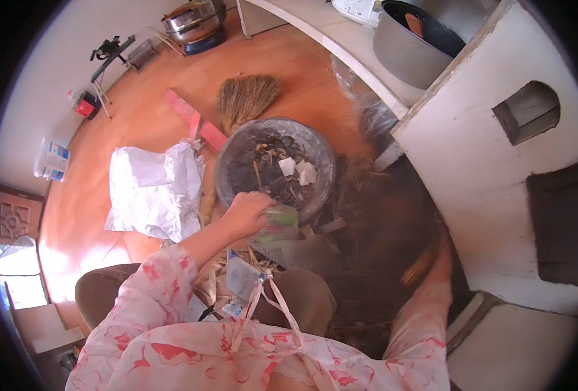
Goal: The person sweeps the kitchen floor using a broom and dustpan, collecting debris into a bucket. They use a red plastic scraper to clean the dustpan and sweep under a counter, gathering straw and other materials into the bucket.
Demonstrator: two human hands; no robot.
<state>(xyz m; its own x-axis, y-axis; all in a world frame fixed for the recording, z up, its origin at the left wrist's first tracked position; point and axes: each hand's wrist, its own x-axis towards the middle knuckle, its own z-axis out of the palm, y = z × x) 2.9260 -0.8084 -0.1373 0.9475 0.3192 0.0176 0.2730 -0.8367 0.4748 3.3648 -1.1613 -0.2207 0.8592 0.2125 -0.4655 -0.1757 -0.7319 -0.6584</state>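
Observation:
My left hand [250, 210] is at the near rim of a grey, soot-stained bucket [223, 171]. Its fingers are closed on the edge of a green and clear plastic packet [284, 220]. Inside the bucket lie dark debris, dry husk scraps and white crumpled pieces [306, 172]. On the right, my right hand [444, 232] reaches down beside the white masonry wall; its fingers are lost in dark shadow. A piece of yellowish wood [418, 266] lies near that forearm. More dry husks [215, 278] and plastic wrappers [242, 276] lie before my knees.
A white sack [154, 188] spreads left of the bucket. Beyond it are a pink wooden piece [184, 106] and a straw broom [247, 97]. The white wall [479, 205] bounds the right side. A large pot [406, 54] stands on the ledge [338, 41] above.

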